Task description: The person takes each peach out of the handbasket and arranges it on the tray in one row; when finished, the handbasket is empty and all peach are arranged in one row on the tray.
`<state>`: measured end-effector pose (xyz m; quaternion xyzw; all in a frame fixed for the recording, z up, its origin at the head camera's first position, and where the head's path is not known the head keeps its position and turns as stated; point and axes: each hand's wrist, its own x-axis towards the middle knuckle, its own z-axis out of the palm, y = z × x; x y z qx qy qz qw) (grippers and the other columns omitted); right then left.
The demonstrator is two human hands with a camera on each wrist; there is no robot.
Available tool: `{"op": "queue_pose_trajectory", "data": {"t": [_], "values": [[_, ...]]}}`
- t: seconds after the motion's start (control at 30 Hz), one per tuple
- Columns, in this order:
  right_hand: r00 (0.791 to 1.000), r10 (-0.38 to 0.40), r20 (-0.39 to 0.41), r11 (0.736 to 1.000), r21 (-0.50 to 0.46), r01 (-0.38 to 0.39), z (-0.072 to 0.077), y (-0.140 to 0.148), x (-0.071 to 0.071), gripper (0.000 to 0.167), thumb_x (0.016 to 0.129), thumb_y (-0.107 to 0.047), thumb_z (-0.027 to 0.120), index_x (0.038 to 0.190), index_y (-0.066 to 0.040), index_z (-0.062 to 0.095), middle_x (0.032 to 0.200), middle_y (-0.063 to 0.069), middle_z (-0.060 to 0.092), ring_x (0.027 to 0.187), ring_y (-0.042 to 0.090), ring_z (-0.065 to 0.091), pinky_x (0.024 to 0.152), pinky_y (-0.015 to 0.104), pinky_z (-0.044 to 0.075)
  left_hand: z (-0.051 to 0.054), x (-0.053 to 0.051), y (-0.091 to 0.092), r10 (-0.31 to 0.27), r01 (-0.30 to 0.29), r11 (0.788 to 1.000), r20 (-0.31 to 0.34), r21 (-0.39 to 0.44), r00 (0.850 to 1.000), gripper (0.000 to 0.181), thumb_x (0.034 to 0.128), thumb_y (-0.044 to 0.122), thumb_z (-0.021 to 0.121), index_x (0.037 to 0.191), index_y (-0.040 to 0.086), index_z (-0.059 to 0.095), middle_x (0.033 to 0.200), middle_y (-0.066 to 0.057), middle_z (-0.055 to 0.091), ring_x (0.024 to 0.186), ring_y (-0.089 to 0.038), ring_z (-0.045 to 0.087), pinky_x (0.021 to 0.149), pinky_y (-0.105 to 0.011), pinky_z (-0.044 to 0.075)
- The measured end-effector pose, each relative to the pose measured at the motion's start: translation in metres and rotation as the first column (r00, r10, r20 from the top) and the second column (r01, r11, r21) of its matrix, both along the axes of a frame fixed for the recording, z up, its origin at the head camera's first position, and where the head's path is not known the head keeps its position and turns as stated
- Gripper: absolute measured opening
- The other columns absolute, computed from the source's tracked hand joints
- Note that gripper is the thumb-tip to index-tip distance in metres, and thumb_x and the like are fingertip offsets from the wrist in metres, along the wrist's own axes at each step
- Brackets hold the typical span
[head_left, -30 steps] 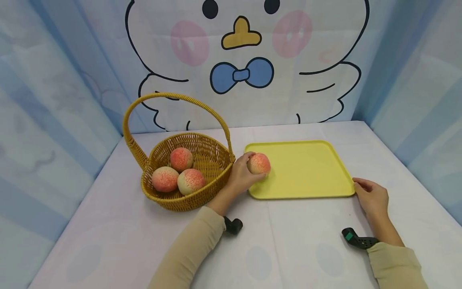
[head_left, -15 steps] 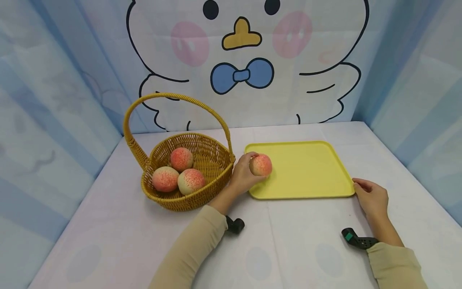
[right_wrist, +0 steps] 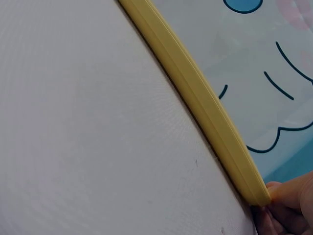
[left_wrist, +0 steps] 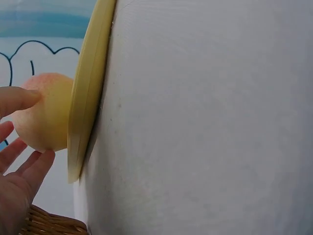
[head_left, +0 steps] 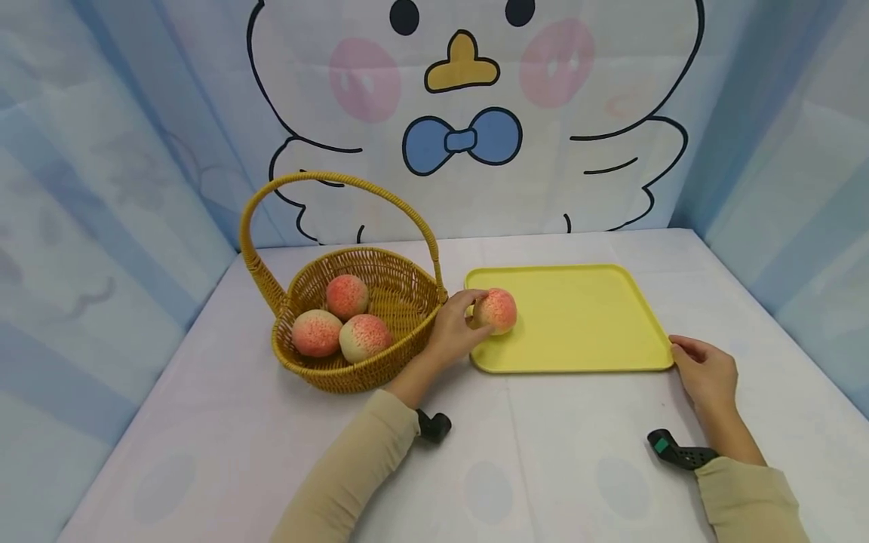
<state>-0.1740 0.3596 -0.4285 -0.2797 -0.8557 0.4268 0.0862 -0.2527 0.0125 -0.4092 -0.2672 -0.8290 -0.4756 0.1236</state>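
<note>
In the head view, a pink-and-cream peach (head_left: 498, 311) sits on the left end of the yellow tray (head_left: 577, 320). My left hand (head_left: 453, 329) is just left of that peach, its fingers spread loosely around it with a gap at the palm. In the left wrist view, the thumb overlaps one side of the peach (left_wrist: 49, 115) and a fingertip is at its lower edge; whether they press on it is unclear. My right hand (head_left: 706, 373) pinches the tray's near right corner, also visible in the right wrist view where fingers (right_wrist: 288, 196) grip the rim.
A wicker basket (head_left: 400, 362) with a tall handle stands left of the tray, close to my left forearm. Three more peaches (head_left: 365, 337) lie inside it. The white tablecloth (head_left: 543, 452) covers the table, with a cartoon-printed cloth (head_left: 529, 196) hanging behind.
The left hand first carried the peach slightly rightward onto the tray. Its fingers have since loosened and drawn back left, leaving the peach there. The right hand stays at the corner.
</note>
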Motion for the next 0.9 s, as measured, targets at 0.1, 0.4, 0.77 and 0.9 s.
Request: {"op": "queue_pose_trajectory", "data": {"t": [0.1, 0.4, 0.77, 0.9], "values": [[1.000, -0.006, 0.008, 1.000, -0.001, 0.006, -0.002, 0.002, 0.001, 0.042, 0.097, -0.025, 0.042, 0.132, -0.004, 0.049, 0.129, 0.016, 0.048, 0.108, 0.025, 0.045, 0.067, 0.012, 0.042, 0.000, 0.000, 0.003, -0.008, 0.008, 1.000, -0.010, -0.013, 1.000, 0.048, 0.0744, 0.006, 0.076, 0.118, -0.001, 0.057, 0.116, -0.013, 0.057, 0.109, -0.024, 0.051, 0.080, -0.030, 0.050], [1.000, -0.012, 0.009, 1.000, -0.014, 0.012, -0.003, 0.000, 0.003, 0.043, 0.097, -0.026, 0.042, 0.133, -0.004, 0.048, 0.130, 0.016, 0.047, 0.107, 0.024, 0.046, 0.071, 0.014, 0.046, 0.001, -0.001, 0.019, 0.001, 0.000, 1.000, 0.063, -0.025, 0.998, 0.048, 0.0771, 0.011, 0.075, 0.121, 0.004, 0.057, 0.120, -0.009, 0.054, 0.108, -0.020, 0.051, 0.084, -0.027, 0.047], [1.000, -0.004, -0.020, 1.000, -0.020, 0.003, 0.002, -0.004, 0.005, 0.042, 0.097, -0.025, 0.042, 0.131, -0.002, 0.049, 0.128, 0.017, 0.048, 0.108, 0.025, 0.045, 0.062, 0.007, 0.039, 0.002, -0.001, 0.045, 0.031, -0.032, 0.999, 0.094, 0.001, 0.995, 0.046, 0.0765, 0.008, 0.075, 0.119, 0.004, 0.057, 0.119, -0.008, 0.054, 0.110, -0.019, 0.050, 0.082, -0.022, 0.047], [0.999, 0.008, -0.037, 1.000, -0.013, -0.008, 0.004, -0.004, 0.004, 0.042, 0.097, -0.024, 0.043, 0.130, 0.000, 0.050, 0.127, 0.018, 0.049, 0.104, 0.024, 0.046, 0.059, 0.006, 0.037, 0.002, -0.002, 0.055, 0.050, -0.050, 0.999, 0.077, -0.007, 0.996, 0.046, 0.0759, 0.008, 0.076, 0.118, 0.004, 0.058, 0.118, -0.007, 0.055, 0.108, -0.017, 0.051, 0.080, -0.020, 0.047]]}}
